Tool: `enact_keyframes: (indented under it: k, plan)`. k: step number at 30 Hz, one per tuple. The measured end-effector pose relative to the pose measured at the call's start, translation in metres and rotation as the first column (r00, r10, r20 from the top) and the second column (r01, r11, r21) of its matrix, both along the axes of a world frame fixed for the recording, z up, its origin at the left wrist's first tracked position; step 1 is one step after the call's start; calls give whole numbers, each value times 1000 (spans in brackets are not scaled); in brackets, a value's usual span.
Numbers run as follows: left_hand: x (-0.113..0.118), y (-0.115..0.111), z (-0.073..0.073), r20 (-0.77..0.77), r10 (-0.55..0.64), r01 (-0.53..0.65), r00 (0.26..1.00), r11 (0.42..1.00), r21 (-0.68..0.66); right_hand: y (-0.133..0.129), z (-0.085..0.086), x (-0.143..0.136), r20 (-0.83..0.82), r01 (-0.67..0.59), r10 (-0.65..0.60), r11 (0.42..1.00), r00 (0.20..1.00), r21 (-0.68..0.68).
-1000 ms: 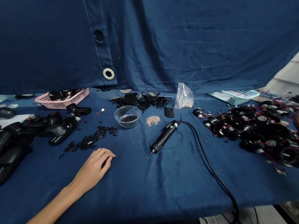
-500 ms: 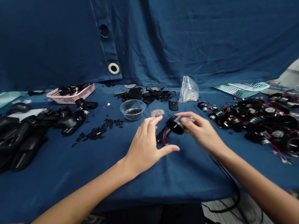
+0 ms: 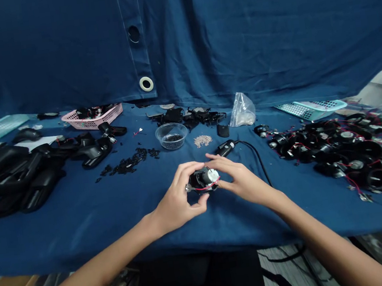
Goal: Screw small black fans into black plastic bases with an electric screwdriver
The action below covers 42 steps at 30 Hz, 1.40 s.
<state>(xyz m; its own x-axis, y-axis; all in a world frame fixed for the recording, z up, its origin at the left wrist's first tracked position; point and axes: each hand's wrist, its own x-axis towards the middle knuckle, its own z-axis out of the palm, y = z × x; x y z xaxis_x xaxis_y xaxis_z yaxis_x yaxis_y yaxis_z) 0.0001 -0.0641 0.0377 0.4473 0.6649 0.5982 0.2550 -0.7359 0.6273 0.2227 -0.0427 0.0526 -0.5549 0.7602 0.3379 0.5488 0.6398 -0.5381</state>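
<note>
Between my two hands, low over the middle of the blue cloth, is a black motor part (image 3: 203,179) with a white round end and a red wire. My left hand (image 3: 180,196) curls round its left side, thumb below and fingers above. From the right, the fingers of my right hand (image 3: 239,176) hold the same part near its white end. Just beyond my right hand a black corded tool (image 3: 226,148) lies on the cloth. Behind my hands are a pile of small metal screws (image 3: 202,141) and a clear bowl (image 3: 172,136) with small dark pieces inside.
Black housings (image 3: 36,175) lie heaped at the left, with small black pieces (image 3: 128,163) nearer the middle. Many wired motor parts (image 3: 350,155) cover the right side. A pink basket (image 3: 93,121), a plastic bag (image 3: 242,110) and a teal basket (image 3: 313,110) stand farther back.
The black corded tool now lies on the cloth, away from my right hand. Both hands have come together round the motor part, which now shows its white end.
</note>
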Motion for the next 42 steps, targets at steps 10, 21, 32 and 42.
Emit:
enact_keyframes:
  k: [10,21,32,42]
  plan:
    - [-13,23,-27,-218,-147,67,965,939,-337,-13,-6,17,397,73,-164,969,903,234]
    - [-10,21,-36,-445,-164,46,880,963,-265,-25,-21,-33,73,54,-52,998,996,-28]
    - [-9,23,-38,-357,-133,26,925,956,-291,-18,-46,-45,-340,281,-348,931,874,-231]
    - [-29,35,-15,-348,-39,2,937,994,-106,-33,-55,-27,-161,209,-206,978,965,2]
